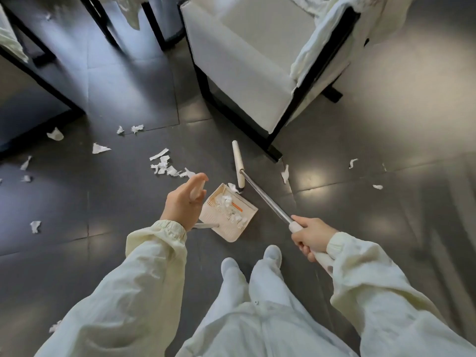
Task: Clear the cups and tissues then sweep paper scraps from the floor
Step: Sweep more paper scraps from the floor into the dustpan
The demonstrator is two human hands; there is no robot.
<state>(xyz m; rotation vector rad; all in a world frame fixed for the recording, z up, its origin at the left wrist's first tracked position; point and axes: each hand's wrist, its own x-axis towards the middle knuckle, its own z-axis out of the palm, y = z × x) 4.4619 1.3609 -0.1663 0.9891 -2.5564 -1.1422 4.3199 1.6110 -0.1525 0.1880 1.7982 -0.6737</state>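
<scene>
Dark grey tiled floor (116, 207) fills the view, glossy with glare on the right. A white armchair (244, 47) on a black frame stands at the top, with black furniture legs (154, 27) to its left. The right hand (310, 234) grasps the broom (268, 202), its head down on the tiles. The left hand (184, 202) clenches the upright handle of the cream dustpan (229, 215), which holds some scraps. Paper scraps (167, 166) lie scattered across the floor, mostly left.
</scene>
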